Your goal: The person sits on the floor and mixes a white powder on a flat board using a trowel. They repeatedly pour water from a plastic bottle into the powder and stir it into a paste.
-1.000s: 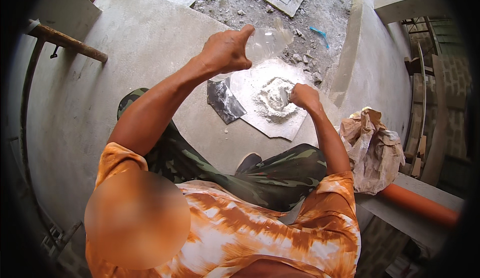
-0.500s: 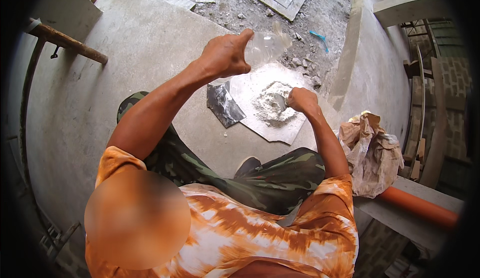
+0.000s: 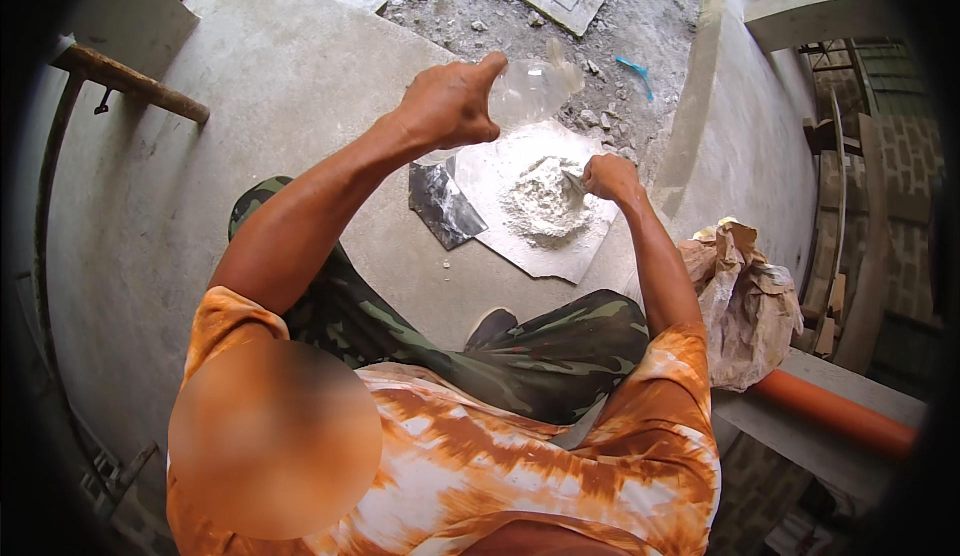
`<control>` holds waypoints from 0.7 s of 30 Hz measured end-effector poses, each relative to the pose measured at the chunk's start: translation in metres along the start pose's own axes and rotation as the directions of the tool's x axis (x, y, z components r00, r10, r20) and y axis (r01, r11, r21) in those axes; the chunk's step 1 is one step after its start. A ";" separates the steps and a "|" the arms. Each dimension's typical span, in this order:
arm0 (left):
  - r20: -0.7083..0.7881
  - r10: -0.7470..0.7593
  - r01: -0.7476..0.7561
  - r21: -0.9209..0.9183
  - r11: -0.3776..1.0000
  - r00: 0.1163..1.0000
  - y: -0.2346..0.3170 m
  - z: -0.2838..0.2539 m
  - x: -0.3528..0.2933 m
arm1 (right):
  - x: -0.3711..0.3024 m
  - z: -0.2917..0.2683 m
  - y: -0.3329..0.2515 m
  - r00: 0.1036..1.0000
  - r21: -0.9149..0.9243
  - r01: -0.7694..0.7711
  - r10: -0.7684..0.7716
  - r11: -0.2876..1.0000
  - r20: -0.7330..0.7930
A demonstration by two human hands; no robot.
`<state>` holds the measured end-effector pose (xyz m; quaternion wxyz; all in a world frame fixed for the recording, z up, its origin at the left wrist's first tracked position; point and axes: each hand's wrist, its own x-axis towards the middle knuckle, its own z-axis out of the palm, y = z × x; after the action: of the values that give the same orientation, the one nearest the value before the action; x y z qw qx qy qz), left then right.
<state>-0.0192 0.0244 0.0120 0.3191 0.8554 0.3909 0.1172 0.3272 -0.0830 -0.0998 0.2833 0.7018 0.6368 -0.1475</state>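
My left hand (image 3: 447, 104) is wrapped round a clear plastic bottle (image 3: 532, 90), which lies tilted in the air above the far edge of a pale flat board (image 3: 572, 262). Whether anything runs from the bottle I cannot make out. On the board is a heap of white powder (image 3: 540, 206), hollowed in the middle. My right hand (image 3: 610, 176) is closed on a small trowel-like tool (image 3: 574, 184); its grey blade touches the heap's right side, and its handle is hidden in my fist. A dark, powder-smeared flat piece (image 3: 446, 211) sits against the board's left edge.
Grey rubble (image 3: 590, 106) and a blue strip (image 3: 635, 76) lie beyond the board. A low concrete wall (image 3: 700, 106) runs along the right. Nearer stand a crumpled paper bag (image 3: 740, 306) and an orange pipe (image 3: 835, 414). A rusty metal bar (image 3: 140, 84) juts in from the left.
The tool in my right hand has moved from the middle of the powder to its upper right side, and the powder's hollow has changed shape. My left hand still holds the bottle tilted.
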 end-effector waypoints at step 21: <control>-0.022 0.011 -0.011 0.002 1.000 1.000 0.002 -0.001 0.004 | -0.001 0.003 0.018 0.979 0.113 -0.192 0.199 0.975 -0.046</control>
<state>-0.0159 0.0267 0.0144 0.3134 0.8564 0.3898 0.1281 0.3455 -0.0864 -0.0974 0.2397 0.7793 0.5635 -0.1331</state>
